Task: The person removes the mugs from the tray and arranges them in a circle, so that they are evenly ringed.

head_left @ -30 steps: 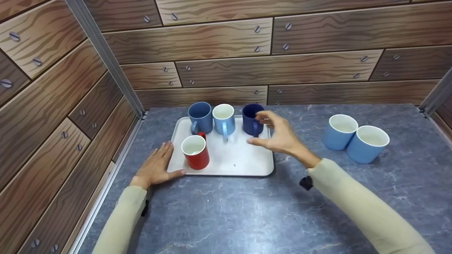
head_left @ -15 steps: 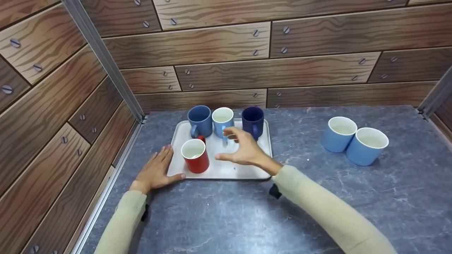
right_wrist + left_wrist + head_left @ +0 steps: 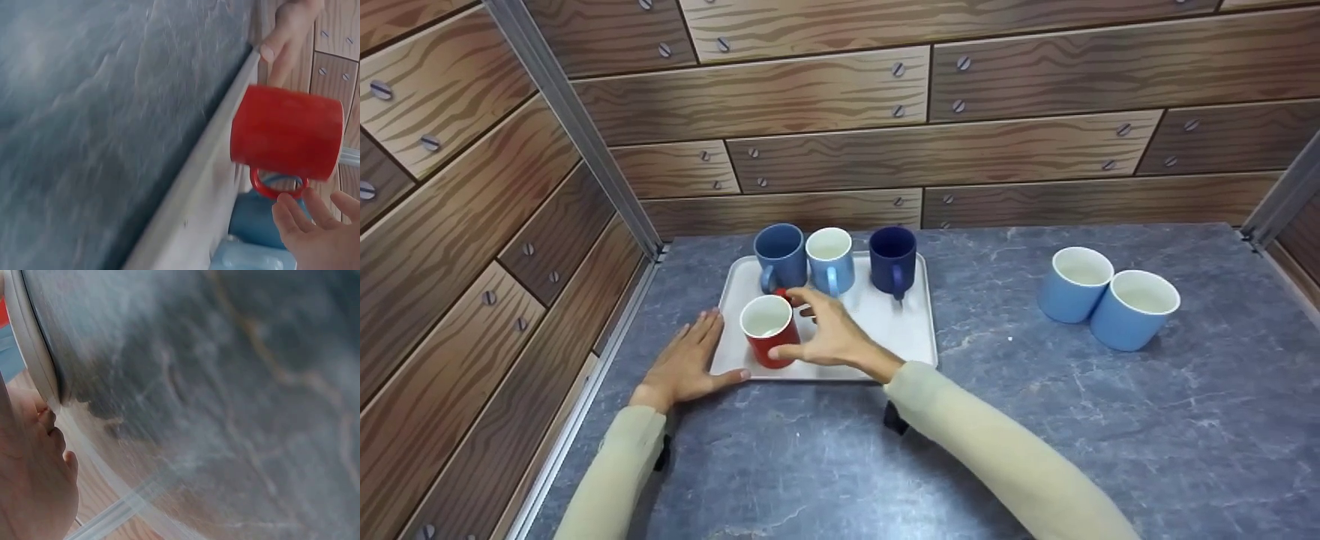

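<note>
A red mug with a white inside stands upright near the front left of a white tray. My right hand is at its right side, thumb in front and fingers behind by the handle. In the right wrist view those fingers are extended right at the red handle, with a gap between palm and mug. My left hand lies flat at the tray's left edge, fingers along the side and thumb at the front corner.
Along the tray's back stand a slate-blue mug, a light blue mug and a navy mug, handles forward. Two light blue mugs sit side by side on the grey table at right. Wood-patterned walls enclose the back and left.
My right hand has moved left and slightly forward from beside the navy mug, across the tray to the red mug. The left hand and the mugs have stayed put.
</note>
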Demonstrator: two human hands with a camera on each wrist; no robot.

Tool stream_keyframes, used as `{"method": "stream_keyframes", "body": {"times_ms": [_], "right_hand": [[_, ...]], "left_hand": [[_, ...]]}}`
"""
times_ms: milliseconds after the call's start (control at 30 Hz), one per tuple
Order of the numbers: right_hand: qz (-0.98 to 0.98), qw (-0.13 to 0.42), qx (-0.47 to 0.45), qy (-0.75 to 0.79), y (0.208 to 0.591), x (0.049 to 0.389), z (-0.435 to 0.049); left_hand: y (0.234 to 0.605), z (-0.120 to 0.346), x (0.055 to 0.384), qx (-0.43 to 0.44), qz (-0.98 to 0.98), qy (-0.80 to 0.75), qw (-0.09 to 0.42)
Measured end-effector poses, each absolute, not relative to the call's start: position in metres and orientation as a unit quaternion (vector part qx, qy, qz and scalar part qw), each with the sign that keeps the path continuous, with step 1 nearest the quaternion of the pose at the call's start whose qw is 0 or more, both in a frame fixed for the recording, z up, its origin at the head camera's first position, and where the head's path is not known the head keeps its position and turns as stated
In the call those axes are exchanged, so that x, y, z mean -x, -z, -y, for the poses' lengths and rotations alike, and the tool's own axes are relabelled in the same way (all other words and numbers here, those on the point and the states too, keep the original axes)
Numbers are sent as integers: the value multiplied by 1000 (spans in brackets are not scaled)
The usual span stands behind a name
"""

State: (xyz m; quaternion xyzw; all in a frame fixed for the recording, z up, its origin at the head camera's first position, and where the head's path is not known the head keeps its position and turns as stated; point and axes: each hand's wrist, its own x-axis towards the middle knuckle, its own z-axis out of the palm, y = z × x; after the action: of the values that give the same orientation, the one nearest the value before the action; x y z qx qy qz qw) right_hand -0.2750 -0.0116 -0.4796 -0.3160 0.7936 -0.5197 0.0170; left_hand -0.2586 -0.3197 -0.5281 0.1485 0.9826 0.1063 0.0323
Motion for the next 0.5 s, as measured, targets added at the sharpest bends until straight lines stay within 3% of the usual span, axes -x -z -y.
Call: {"method": "stream_keyframes", "body": {"times_ms": [500], "right_hand": [[-793,17,249,555,505,279,46]], "left_hand": [[527,321,258,-162,-981,-104,17]]}}
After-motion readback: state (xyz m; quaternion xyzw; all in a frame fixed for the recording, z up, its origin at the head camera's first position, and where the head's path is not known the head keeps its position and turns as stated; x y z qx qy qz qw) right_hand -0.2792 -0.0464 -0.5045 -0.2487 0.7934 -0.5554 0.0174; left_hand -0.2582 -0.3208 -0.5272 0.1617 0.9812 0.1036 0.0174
